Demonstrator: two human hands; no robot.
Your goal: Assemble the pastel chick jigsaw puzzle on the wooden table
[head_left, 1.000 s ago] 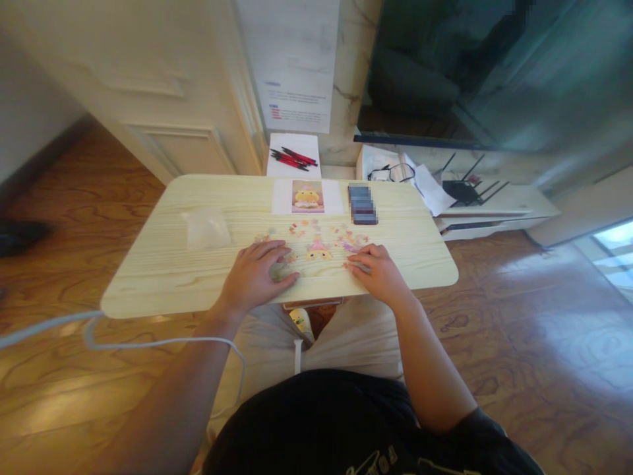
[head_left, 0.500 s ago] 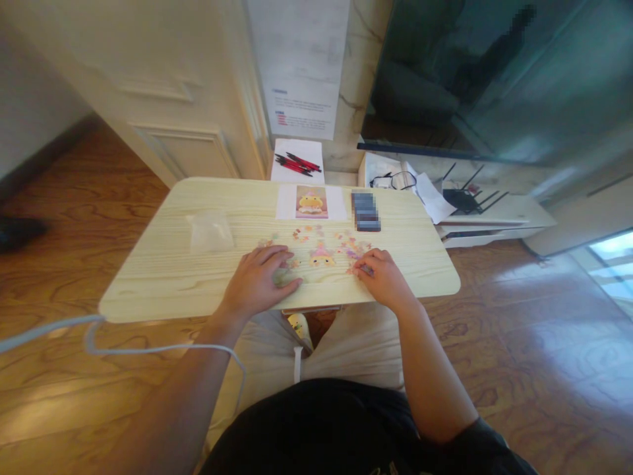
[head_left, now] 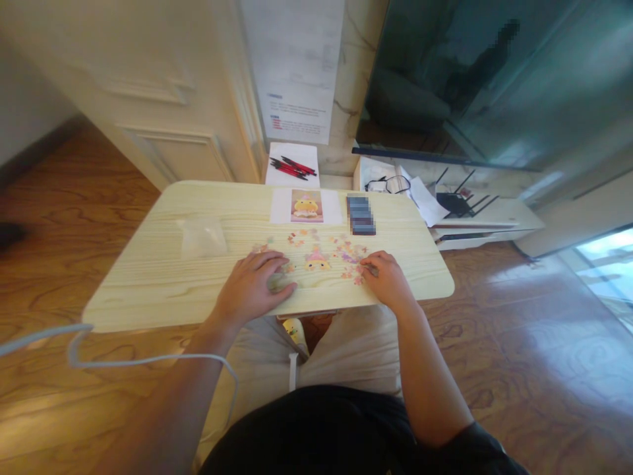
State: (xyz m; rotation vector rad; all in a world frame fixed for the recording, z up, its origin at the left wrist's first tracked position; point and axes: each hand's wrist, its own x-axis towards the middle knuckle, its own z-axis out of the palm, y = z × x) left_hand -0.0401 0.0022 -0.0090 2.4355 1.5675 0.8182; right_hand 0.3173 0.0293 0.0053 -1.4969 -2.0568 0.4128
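Note:
I sit at a pale wooden table [head_left: 163, 284]. Small pastel puzzle pieces [head_left: 346, 254] lie scattered across its middle, around a partly built yellow figure [head_left: 317, 260]. My left hand [head_left: 252, 287] rests flat on the table just left of the pieces, fingers spread. My right hand [head_left: 388, 280] is curled at the right end of the scatter, fingertips pinched on a small piece. A reference picture [head_left: 305, 206] of the yellow figure lies at the far edge.
A clear plastic bag [head_left: 202, 236] lies on the table's left. A dark phone [head_left: 361, 214] sits beside the picture. Red and black pens [head_left: 291, 167] rest on a white stand behind. A router [head_left: 452, 201] and papers sit on a low shelf at right. A white cable [head_left: 123, 359] trails left.
The view shifted slightly. My right hand drew a little to the right along the pieces and curled tighter. My left hand stayed flat in about the same place.

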